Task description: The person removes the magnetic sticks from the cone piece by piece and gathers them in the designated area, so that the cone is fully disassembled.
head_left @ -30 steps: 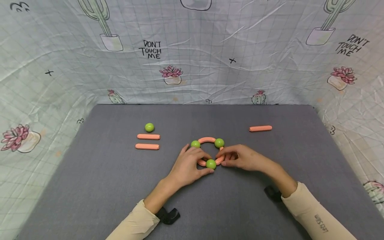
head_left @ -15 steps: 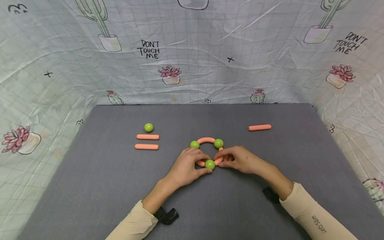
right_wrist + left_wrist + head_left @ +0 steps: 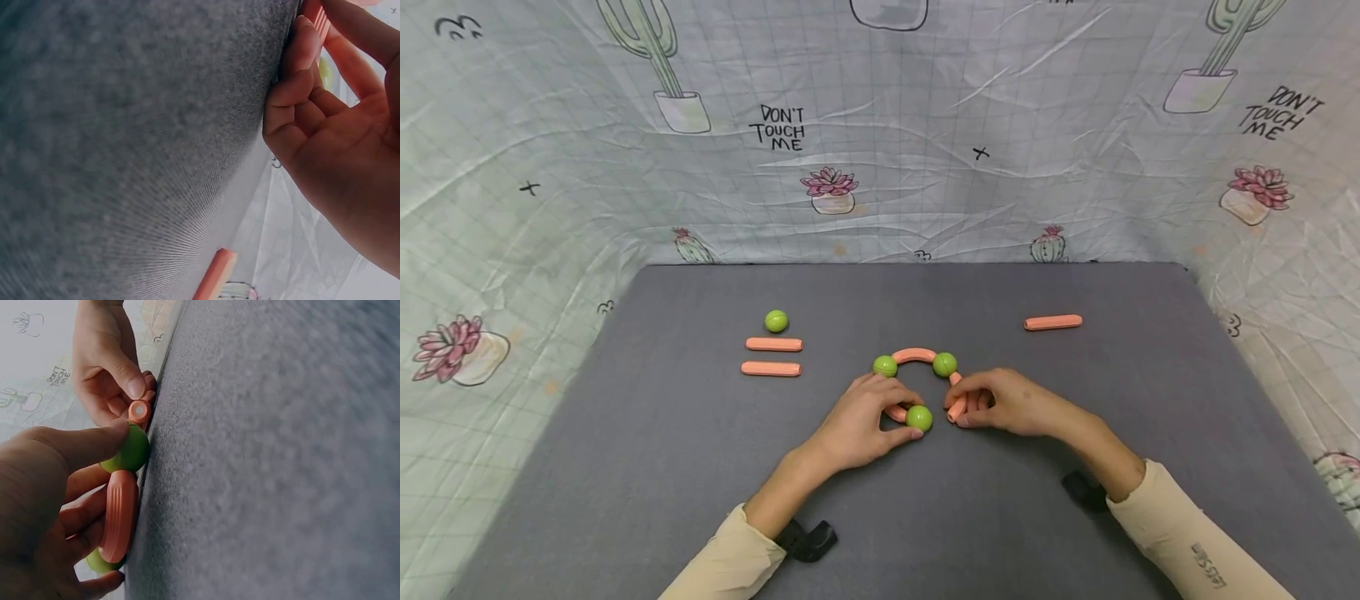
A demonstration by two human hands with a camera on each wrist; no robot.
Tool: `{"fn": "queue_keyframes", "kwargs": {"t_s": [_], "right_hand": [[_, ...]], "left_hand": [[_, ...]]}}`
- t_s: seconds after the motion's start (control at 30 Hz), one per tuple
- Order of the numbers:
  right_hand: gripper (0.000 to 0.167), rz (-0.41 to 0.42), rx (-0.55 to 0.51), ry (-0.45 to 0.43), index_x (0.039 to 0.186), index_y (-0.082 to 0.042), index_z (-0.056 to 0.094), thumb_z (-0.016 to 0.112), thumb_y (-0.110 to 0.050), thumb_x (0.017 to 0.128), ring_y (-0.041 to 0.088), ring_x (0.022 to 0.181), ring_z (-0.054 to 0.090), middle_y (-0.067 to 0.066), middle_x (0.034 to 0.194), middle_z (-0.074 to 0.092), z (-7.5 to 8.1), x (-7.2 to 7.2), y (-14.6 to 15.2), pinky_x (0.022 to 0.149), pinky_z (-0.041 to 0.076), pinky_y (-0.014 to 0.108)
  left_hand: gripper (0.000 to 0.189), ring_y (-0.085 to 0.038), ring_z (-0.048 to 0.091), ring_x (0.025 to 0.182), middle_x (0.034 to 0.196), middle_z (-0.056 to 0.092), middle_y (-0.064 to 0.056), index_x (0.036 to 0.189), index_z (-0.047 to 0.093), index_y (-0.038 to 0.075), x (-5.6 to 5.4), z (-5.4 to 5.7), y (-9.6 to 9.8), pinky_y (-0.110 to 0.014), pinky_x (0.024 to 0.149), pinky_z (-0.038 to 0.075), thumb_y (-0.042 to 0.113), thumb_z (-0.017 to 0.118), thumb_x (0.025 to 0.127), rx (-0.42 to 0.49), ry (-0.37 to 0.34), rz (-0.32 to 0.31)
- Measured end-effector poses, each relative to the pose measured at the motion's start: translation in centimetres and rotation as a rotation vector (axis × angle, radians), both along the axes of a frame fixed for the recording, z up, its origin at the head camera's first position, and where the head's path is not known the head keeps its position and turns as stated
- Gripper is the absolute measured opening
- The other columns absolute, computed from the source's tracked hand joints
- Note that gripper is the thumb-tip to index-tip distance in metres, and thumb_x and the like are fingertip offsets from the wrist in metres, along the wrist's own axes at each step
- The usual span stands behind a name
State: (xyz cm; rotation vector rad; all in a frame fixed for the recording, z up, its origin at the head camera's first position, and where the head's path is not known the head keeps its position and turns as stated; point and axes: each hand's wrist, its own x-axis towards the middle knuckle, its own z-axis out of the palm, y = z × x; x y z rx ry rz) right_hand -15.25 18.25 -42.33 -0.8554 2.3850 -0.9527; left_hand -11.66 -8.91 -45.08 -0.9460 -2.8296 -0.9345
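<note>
Green balls and curved orange magnetic rods form a ring shape with a gap at its front right. My left hand (image 3: 865, 421) pinches the front green ball (image 3: 919, 418) between thumb and fingers. A curved orange rod (image 3: 119, 515) joins that ball, partly hidden behind the fingers in the head view. My right hand (image 3: 1011, 402) pinches the right curved rod (image 3: 956, 410), whose bare end (image 3: 139, 411) shows a pale round centre. At the back, another curved rod (image 3: 914, 355) links the left ball (image 3: 885, 367) and the right ball (image 3: 945, 364).
Left of the ring lie a loose green ball (image 3: 777, 321) and two straight orange rods, one farther (image 3: 773, 343) and one nearer (image 3: 771, 368). One more straight rod (image 3: 1053, 322) lies at the back right. A patterned cloth (image 3: 880, 150) rises behind the grey table (image 3: 880, 533).
The front ball and the right curved rod have come apart, leaving a gap. My left hand has shifted slightly left with the ball; the right hand keeps its grip on the rod.
</note>
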Motion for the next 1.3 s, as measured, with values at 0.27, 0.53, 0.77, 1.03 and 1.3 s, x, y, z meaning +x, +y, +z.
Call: {"fn": "queue_keyframes", "kwargs": {"t_s": [0.27,0.53,0.77,1.03,1.3], "right_hand": [[0.018,-0.012,-0.018,0.008,0.113,-0.014,0.079,0.074,-0.024,0.098,0.005,0.075,0.058,-0.002,0.093,0.071,0.5,0.2,0.3,0.069,0.051,0.023],[0.016,-0.066,0.022,0.056,0.109,-0.02,0.081,0.078,-0.026,0.095,0.009,0.076,0.051,-0.003,0.089,0.058,0.7,0.3,1.1,0.068,0.046,0.024],[0.014,-0.097,-0.01,0.063,0.107,-0.02,0.082,0.079,-0.023,0.093,0.006,0.081,0.053,0.003,0.096,0.059,0.9,0.5,1.7,0.073,0.048,0.022],[0.011,-0.097,-0.022,0.082,0.104,-0.021,0.081,0.079,-0.017,0.094,0.004,0.084,0.057,0.0,0.096,0.06,0.6,0.6,1.9,0.077,0.05,0.021],[0.019,-0.125,-0.013,0.076,0.111,-0.021,0.08,0.077,-0.013,0.095,0.006,0.084,0.059,-0.001,0.097,0.062,0.4,0.8,2.5,0.077,0.051,0.022]], "left_hand": [[0.034,-0.012,0.062,0.115,0.113,0.072,0.011,0.113,0.076,0.026,0.4,0.3,-0.6,-0.043,0.12,0.038,0.038,0.088,0.084,0.022,-0.02,-0.001],[0.026,-0.009,0.056,0.116,0.116,0.067,0.012,0.099,0.079,0.03,0.9,0.4,-1.3,-0.039,0.106,0.047,0.046,0.089,0.081,0.033,0.026,0.009],[0.023,-0.013,0.053,0.123,0.124,0.065,0.005,0.094,0.081,0.031,1.5,0.4,-2.2,-0.037,0.104,0.05,0.047,0.09,0.08,0.044,0.059,0.022],[0.021,-0.012,0.049,0.126,0.134,0.059,0.004,0.095,0.079,0.038,2.8,0.4,-4.0,-0.04,0.102,0.05,0.051,0.088,0.081,0.035,0.004,0.087],[0.021,-0.009,0.057,0.12,0.135,0.053,0.003,0.104,0.076,0.038,3.4,0.4,-5.6,-0.039,0.1,0.052,0.04,0.087,0.086,0.043,-0.078,0.079]]}}
